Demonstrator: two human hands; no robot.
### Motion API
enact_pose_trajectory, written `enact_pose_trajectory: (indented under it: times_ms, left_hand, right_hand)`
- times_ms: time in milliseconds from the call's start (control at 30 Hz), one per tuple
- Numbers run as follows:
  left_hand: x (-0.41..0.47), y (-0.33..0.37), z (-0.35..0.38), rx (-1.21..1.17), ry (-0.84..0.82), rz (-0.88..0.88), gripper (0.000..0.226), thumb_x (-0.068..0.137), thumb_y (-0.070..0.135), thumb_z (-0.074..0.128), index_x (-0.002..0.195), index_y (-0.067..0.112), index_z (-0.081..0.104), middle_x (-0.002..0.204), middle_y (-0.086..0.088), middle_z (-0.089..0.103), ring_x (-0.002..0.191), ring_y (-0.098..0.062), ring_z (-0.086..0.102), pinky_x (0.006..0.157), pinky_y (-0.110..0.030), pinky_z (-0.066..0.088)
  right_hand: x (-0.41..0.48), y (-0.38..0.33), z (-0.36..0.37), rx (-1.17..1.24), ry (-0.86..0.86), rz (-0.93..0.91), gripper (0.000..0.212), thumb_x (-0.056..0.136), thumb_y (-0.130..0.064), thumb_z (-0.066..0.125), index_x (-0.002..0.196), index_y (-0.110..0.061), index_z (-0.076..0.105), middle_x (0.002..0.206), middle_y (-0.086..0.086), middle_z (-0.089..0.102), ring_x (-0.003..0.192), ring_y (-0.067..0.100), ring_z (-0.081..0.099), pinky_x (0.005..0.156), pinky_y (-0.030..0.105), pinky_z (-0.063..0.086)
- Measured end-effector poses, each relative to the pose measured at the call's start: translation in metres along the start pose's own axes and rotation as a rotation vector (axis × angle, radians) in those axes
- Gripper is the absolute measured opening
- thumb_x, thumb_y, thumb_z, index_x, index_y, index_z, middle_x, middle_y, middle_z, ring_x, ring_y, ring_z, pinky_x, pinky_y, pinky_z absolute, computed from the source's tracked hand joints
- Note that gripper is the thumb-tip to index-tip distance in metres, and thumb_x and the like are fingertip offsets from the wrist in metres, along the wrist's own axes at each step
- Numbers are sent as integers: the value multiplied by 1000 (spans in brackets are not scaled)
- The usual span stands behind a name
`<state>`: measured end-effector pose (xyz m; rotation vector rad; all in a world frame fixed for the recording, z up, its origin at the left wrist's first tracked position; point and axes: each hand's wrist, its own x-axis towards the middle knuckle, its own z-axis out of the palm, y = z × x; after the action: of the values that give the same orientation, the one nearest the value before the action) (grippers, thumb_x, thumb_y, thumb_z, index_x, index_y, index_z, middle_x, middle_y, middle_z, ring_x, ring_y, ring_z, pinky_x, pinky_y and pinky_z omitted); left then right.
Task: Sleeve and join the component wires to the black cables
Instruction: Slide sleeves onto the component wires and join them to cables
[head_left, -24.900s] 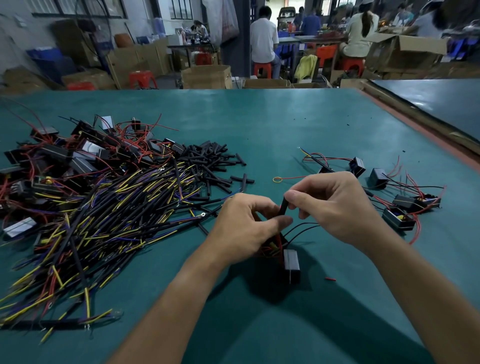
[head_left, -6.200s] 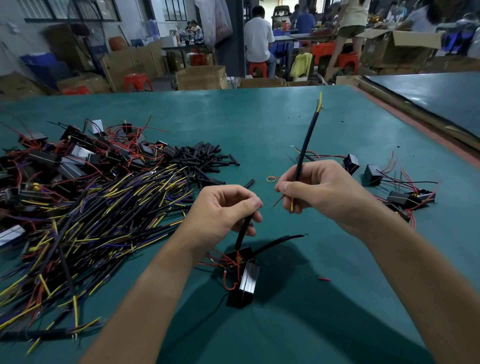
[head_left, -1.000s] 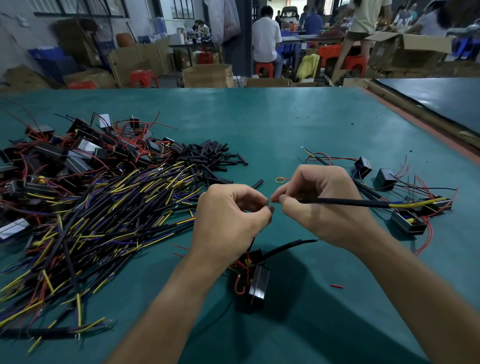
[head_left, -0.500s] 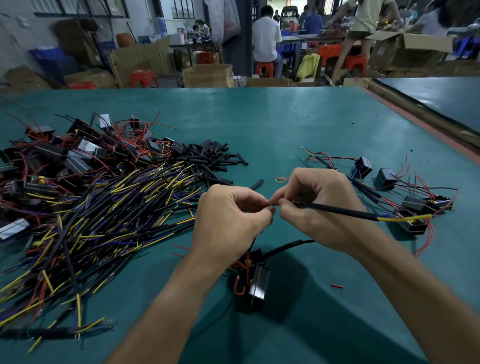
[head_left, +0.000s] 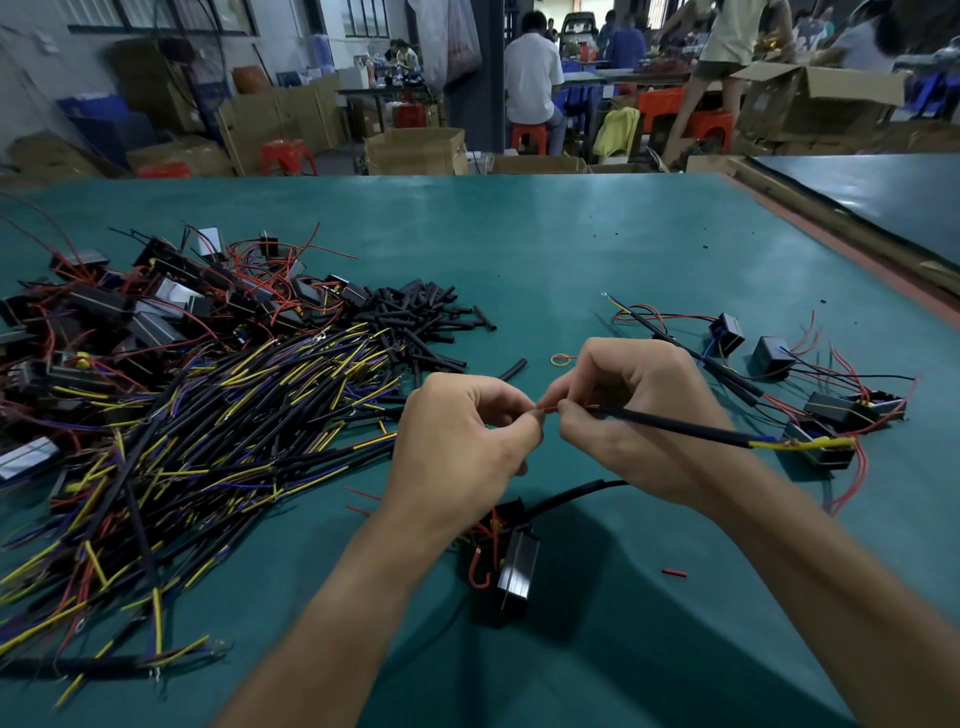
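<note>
Left hand (head_left: 462, 441) pinches red wire (head_left: 543, 409), right hand (head_left: 639, 415) pinches black cable (head_left: 675, 425), ends now brought together between the hands, joining likely starting.

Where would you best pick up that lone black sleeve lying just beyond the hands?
Pinch the lone black sleeve at its middle, from above, across its narrow width: it lies flat on the table, apart from the pile, both sides free.

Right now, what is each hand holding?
Left hand: pinching a red wire.
Right hand: gripping a black cable.
</note>
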<state>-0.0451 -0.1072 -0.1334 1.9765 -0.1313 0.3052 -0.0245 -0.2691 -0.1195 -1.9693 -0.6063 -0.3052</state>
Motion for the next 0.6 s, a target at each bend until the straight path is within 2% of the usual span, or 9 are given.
enact_pose_trajectory:
  times_ms: [67, 167, 233, 300, 367, 433, 500, 600]
  left_hand:
    - [1, 1, -1, -11, -36, -25, 14, 83, 12, 70, 70, 15, 73, 63, -2, 71, 46, -17, 66, 49, -30, 54]
    - [0, 5, -2, -100, -102, -102, 22, 90, 5, 64, 69, 10, 68, 60, -1, 68, 43, -13, 61, 47, -24, 49]
    - [0, 9, -4, -218, -149, -187, 23, 93, 2, 60, 71, 7, 66, 57, 1, 65, 42, -11, 56, 46, -22, 49]
    - [1, 12, -7, -321, -210, -251, 24, 95, 2, 57, 72, 8, 63, 58, 1, 63, 42, -10, 55, 45, -20, 48]
    - [1, 14, -10, -380, -263, -280, 24, 95, 4, 56, 73, 8, 63, 61, 1, 62, 44, -11, 55, 46, -19, 47]
    - [1, 15, -11, -396, -269, -285, 24, 95, 4, 56, 73, 9, 63, 63, 0, 63, 45, -11, 55, 46, -19, 47]
    - [1, 16, -9, -383, -239, -269, 23, 95, 3, 56, 74, 8, 62, 61, 0, 63, 44, -11, 55, 46, -19, 47]
    - [0, 16, -6, -363, -176, -233, 21, 94, 1, 56, 75, 5, 62, 58, 1, 62, 41, -11, 54, 45, -20, 47]
  right_hand:
    - [0, 1, 0, 12, -4, 6, 21, 73, 10, 64, 62, -4, 53, 74, 1, 74, 53, 10, 60, 53, 26, 49]
    - [1, 1, -2, 49, -14, 36, 20, 76, 10, 64, 63, -3, 56, 75, 2, 75, 60, 27, 64, 55, 37, 53]
    - [3, 0, -6, 95, -50, 63, 20, 78, 10, 67, 64, -1, 58, 77, 2, 75, 57, 24, 62, 57, 34, 52]
    - [4, 0, -11, 168, -98, 118, 19, 80, 10, 70, 66, 0, 61, 78, 4, 75, 55, 13, 58, 56, 26, 51]
    - [5, 1, -14, 267, -114, 241, 16, 81, 4, 73, 69, -3, 64, 69, 5, 71, 53, 11, 57, 54, 24, 51]
    - [6, 2, -16, 341, -141, 453, 15, 82, -13, 75, 73, -7, 64, 63, 5, 64, 48, 11, 52, 49, 24, 49]
    - [8, 1, -19, 295, -213, 673, 31, 76, -39, 74, 74, -11, 62, 63, 5, 64, 43, 11, 48, 42, 20, 42]
    - [7, -5, -36, 200, -497, 814, 55, 63, -67, 69, 62, -12, 61, 46, 5, 54, 31, 10, 38, 34, 16, 30]
